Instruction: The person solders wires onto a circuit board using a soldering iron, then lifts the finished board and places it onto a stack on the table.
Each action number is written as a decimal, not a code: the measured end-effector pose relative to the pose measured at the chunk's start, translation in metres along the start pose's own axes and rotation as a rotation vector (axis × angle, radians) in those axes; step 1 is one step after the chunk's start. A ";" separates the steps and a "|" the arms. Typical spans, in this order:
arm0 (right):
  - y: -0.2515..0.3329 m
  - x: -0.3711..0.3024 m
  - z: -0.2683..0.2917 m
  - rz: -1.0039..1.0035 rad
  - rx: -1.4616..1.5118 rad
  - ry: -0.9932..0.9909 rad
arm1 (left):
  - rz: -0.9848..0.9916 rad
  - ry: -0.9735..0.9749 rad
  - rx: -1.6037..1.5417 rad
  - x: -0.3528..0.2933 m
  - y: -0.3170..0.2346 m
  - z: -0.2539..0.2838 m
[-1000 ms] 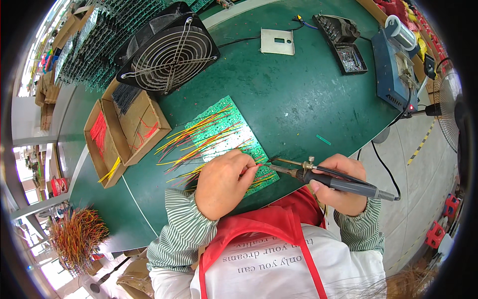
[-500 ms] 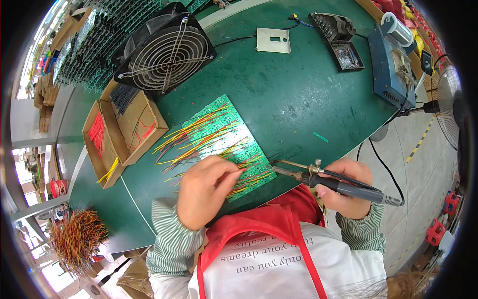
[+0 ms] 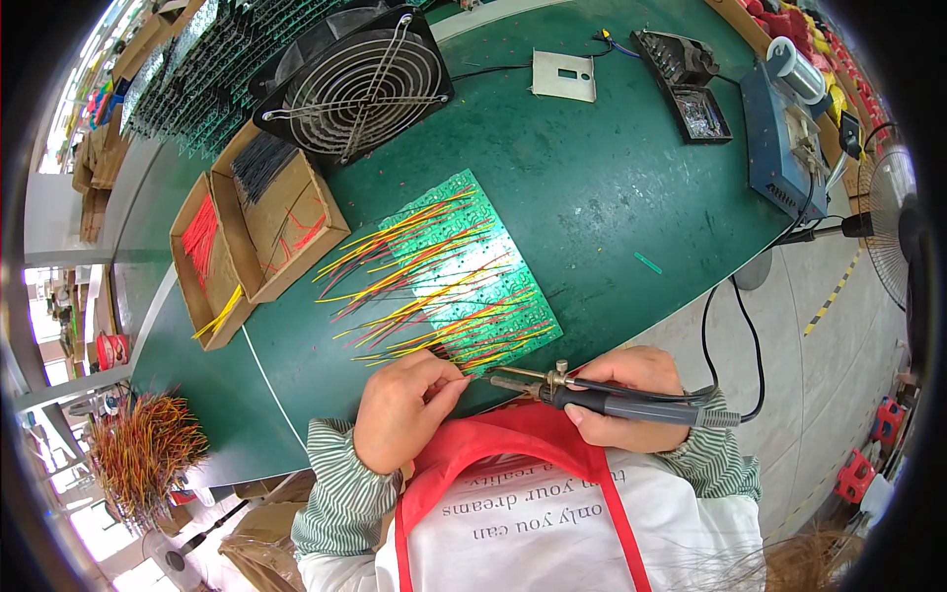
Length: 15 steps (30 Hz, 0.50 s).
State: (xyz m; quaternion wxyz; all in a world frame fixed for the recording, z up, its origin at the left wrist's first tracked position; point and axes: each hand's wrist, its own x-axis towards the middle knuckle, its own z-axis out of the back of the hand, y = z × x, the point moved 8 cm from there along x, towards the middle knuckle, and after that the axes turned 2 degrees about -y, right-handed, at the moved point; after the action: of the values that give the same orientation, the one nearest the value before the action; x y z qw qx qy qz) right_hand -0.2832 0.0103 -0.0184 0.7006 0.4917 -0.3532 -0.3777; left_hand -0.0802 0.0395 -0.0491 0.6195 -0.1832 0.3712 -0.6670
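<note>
A green circuit board (image 3: pixel 503 259) lies at a slant on the table, with rows of thin red, yellow and dark wires (image 3: pixel 395 259) fanning out to its left. My left hand (image 3: pixel 406 407) is at the board's near corner, thumb and forefinger pinched together; what they hold is too small to make out. In my right hand (image 3: pixel 636 385) is a grey soldering iron (image 3: pixel 631 406), wrapped by the fingers, with a thin metal tube clamped along it and a black cable behind. Its tip points left, close to my left fingertips at the board's near edge.
A cardboard box (image 3: pixel 258 281) of red, yellow and black wires stands left, below a black fan (image 3: pixel 363 91). A white metal plate (image 3: pixel 564 76), a black tray (image 3: pixel 702 115) and a blue soldering station (image 3: pixel 784 148) with a solder spool (image 3: pixel 795 69) lie farther back.
My right hand has brought the soldering iron left and nearer to me, from the board's right edge to its near corner. My left hand has shifted nearer too, still pinched. The view has shifted slightly.
</note>
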 end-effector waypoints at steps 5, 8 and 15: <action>-0.004 0.000 -0.006 -0.014 0.010 0.023 | -0.016 0.014 -0.002 -0.001 0.002 -0.001; -0.005 0.001 -0.006 -0.023 0.015 0.013 | 0.008 0.011 -0.019 -0.001 0.003 -0.001; -0.001 0.004 -0.001 -0.001 -0.012 0.017 | 0.016 0.030 -0.015 0.001 0.001 0.000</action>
State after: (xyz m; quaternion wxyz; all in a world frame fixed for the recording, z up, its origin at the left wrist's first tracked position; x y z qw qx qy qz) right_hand -0.2812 0.0070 -0.0192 0.7063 0.4907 -0.3446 -0.3762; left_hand -0.0793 0.0385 -0.0500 0.6177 -0.1746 0.3868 -0.6620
